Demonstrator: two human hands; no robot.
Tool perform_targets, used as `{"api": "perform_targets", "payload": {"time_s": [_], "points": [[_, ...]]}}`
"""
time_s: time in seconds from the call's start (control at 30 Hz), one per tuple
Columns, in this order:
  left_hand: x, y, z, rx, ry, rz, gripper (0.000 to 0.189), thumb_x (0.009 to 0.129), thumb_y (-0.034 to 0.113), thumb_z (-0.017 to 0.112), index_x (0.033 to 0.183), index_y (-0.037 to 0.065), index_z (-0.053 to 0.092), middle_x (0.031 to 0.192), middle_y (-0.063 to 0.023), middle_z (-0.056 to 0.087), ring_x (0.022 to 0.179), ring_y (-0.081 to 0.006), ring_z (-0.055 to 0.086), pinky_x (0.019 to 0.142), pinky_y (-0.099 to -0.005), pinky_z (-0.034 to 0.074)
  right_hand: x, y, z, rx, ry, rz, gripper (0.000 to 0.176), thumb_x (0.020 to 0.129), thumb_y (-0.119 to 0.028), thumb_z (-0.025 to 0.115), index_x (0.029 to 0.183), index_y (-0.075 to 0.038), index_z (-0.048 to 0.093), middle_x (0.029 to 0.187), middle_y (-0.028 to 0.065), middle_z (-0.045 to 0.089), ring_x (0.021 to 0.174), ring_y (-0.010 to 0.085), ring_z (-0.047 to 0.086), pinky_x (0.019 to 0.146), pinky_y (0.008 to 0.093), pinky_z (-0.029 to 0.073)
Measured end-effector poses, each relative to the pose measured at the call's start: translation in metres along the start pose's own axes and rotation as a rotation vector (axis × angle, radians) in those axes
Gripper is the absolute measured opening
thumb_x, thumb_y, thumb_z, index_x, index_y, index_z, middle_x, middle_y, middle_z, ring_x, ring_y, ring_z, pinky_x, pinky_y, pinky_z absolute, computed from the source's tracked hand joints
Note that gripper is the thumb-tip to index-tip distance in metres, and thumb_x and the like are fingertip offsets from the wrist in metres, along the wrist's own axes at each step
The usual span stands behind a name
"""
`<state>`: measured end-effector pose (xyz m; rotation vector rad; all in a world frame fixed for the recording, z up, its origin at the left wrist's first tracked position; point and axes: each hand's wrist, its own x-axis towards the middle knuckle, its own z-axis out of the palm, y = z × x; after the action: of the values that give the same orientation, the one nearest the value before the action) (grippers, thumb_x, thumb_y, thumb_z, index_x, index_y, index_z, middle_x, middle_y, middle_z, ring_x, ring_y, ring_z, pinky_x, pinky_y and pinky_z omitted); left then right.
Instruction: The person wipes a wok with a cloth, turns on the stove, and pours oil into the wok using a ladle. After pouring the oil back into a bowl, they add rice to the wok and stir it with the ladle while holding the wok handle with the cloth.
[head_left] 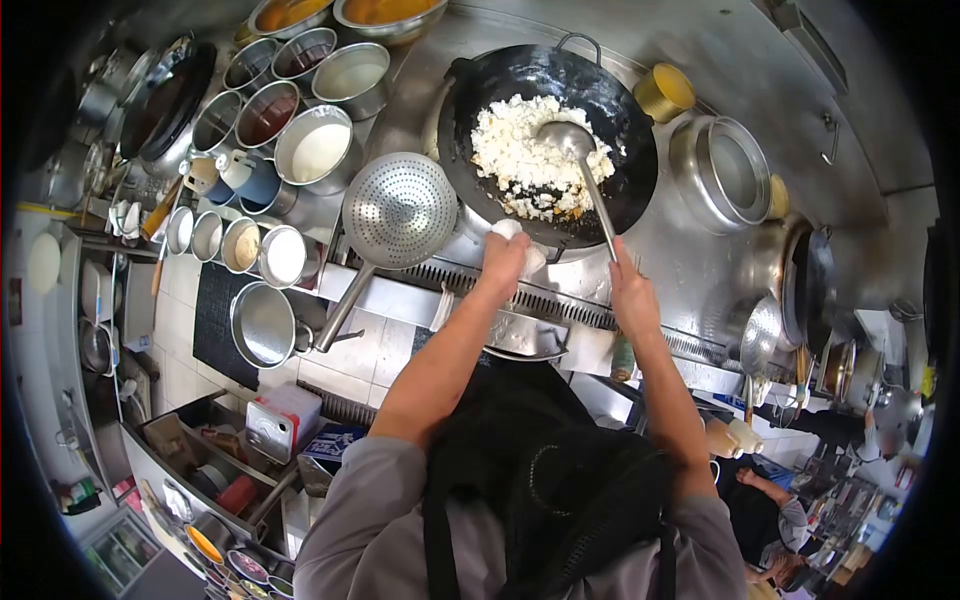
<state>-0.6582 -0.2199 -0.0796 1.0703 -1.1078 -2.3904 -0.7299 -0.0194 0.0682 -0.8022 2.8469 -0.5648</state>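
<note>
You're stirring rice (520, 155) in the wok (625, 185): right hand (628, 285) grips the ladle (568, 140), left hand (503, 260) clamps the cloth (510, 229); next, scoop under.

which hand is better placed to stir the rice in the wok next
Right. The right hand holds the ladle handle, and its bowl sits in the rice inside the wok. The left hand is closed on a white cloth at the wok's near edge, likely steadying it.
</note>
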Motion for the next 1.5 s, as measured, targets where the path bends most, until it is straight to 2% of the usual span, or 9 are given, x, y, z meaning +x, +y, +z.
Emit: {"api": "perform_targets", "payload": {"time_s": [0.33, 0.43, 0.67, 0.73, 0.9, 1.07, 1.17, 1.27, 1.5], "points": [[-0.013, 0.020, 0.007, 0.025, 0.004, -0.021, 0.040, 0.085, 0.006, 0.058, 0.119, -0.008, 0.044, 0.106, -0.0164, 0.059, 0.084, -0.0215, 0.062, 0.065, -0.0353, 0.053, 0.009, 0.000, 0.010, -0.110, -0.047, 0.092, 0.039, 0.099, -0.025, 0.052, 0.138, -0.018, 0.054, 0.082, 0.0267, 0.067, 0.073, 0.0473, 0.065, 0.071, 0.0535, 0.052], [-0.004, 0.012, 0.002, -0.006, -0.023, -0.036, 0.042, 0.085, 0.006, 0.058, 0.121, -0.007, 0.042, 0.108, -0.0171, 0.058, 0.086, -0.0221, 0.063, 0.066, -0.0352, 0.054, 0.012, 0.014, -0.002, 0.336, 0.107, -0.286, 0.040, 0.100, -0.026, 0.051, 0.138, -0.017, 0.053, 0.082, 0.0283, 0.066, 0.074, 0.0481, 0.064, 0.070, 0.0558, 0.051], [0.002, 0.004, 0.004, -0.010, 0.051, 0.005, 0.016, 0.084, -0.001, 0.051, 0.099, -0.006, 0.056, 0.090, -0.0157, 0.065, 0.075, -0.0262, 0.068, 0.063, -0.0373, 0.055, 0.035, 0.010, 0.009, 0.159, 0.098, -0.154, 0.040, 0.100, -0.027, 0.053, 0.138, -0.015, 0.054, 0.077, 0.0316, 0.064, 0.070, 0.0489, 0.063, 0.064, 0.0520, 0.050], [0.006, -0.001, 0.004, -0.005, 0.078, 0.015, 0.016, 0.084, -0.001, 0.051, 0.099, -0.006, 0.056, 0.089, -0.0157, 0.065, 0.076, -0.0262, 0.068, 0.063, -0.0371, 0.055, 0.029, -0.038, -0.051, 0.464, -0.368, 0.316, 0.045, 0.101, -0.025, 0.050, 0.143, -0.011, 0.045, 0.097, 0.0328, 0.064, 0.084, 0.0516, 0.062, 0.075, 0.0491, 0.052], [-0.007, 0.013, 0.007, 0.013, 0.023, 0.034, 0.016, 0.086, 0.000, 0.051, 0.100, -0.006, 0.055, 0.090, -0.0157, 0.065, 0.077, -0.0256, 0.068, 0.064, -0.0364, 0.055, 0.048, -0.002, 0.037, 0.124, 0.134, -0.091, 0.043, 0.102, -0.031, 0.050, 0.142, -0.018, 0.050, 0.059, 0.0134, 0.055, 0.051, 0.0211, 0.055, 0.052, 0.0387, 0.047], [-0.004, 0.005, 0.005, -0.003, 0.088, 0.045, 0.018, 0.086, 0.001, 0.052, 0.103, -0.006, 0.054, 0.092, -0.0144, 0.062, 0.078, -0.0248, 0.066, 0.063, -0.0360, 0.054, 0.007, -0.039, -0.029, 0.399, -0.346, 0.262, 0.044, 0.101, -0.029, 0.049, 0.144, -0.019, 0.046, 0.084, 0.0330, 0.063, 0.076, 0.0472, 0.064, 0.064, 0.0504, 0.050], [0.003, 0.005, 0.001, 0.021, 0.053, 0.024, 0.031, 0.087, 0.005, 0.055, 0.113, -0.009, 0.045, 0.100, -0.0168, 0.058, 0.083, -0.0241, 0.063, 0.069, -0.0363, 0.053, -0.013, -0.010, 0.013, 0.172, -0.029, -0.081, 0.043, 0.101, -0.022, 0.052, 0.144, -0.016, 0.048, 0.060, 0.0158, 0.049, 0.056, 0.0140, 0.053, 0.056, 0.0373, 0.045], [-0.007, 0.018, 0.005, 0.012, -0.036, -0.043, 0.047, 0.087, 0.009, 0.059, 0.122, -0.011, 0.035, 0.109, -0.0199, 0.055, 0.090, -0.0223, 0.059, 0.073, -0.0358, 0.052, -0.009, -0.017, -0.016, 0.297, -0.210, -0.072, 0.042, 0.101, -0.024, 0.052, 0.142, -0.018, 0.049, 0.082, 0.0321, 0.063, 0.074, 0.0461, 0.064, 0.068, 0.0489, 0.050], [0.001, 0.005, -0.003, 0.021, -0.007, -0.010, 0.048, 0.084, 0.008, 0.060, 0.122, -0.012, 0.038, 0.110, -0.0200, 0.056, 0.093, -0.0234, 0.060, 0.074, -0.0359, 0.053, -0.033, -0.009, 0.003, 0.179, -0.100, -0.102, 0.042, 0.099, -0.019, 0.055, 0.141, -0.019, 0.051, 0.074, 0.0305, 0.060, 0.067, 0.0466, 0.062, 0.062, 0.0519, 0.048]]}}
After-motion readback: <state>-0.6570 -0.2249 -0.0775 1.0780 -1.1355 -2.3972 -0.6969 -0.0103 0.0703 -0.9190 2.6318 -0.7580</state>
